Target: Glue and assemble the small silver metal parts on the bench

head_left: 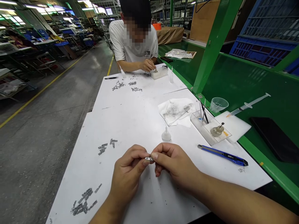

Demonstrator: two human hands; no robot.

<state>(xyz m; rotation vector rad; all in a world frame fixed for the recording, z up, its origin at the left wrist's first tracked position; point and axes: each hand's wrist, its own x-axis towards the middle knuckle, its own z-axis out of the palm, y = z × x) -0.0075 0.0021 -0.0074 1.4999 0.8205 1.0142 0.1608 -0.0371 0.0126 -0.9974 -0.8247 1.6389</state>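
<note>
A small, flat metallic part (149, 159) with dark spots is held up over the white table between my two hands. My left hand (130, 169) pinches it between thumb and forefinger. From the other side, the thumb and forefinger of my right hand (174, 160) grip its right end. The fingers cover much of the part, so its full shape is hidden. Left of my hands lie small grey parts (102, 148) in a loose group. A larger pile of similar grey strips (81, 203) is nearer the table's front left. A white squeeze bottle (166, 134) stands just beyond my hands.
A blue utility knife (223, 155) lies to the right. Behind it, a clear tray (198, 127) holds tweezers and a small jar (216, 131). A stained white cloth (177, 110) is further back. Across the table a person (134, 40) works. A green post (211, 46) rises at right.
</note>
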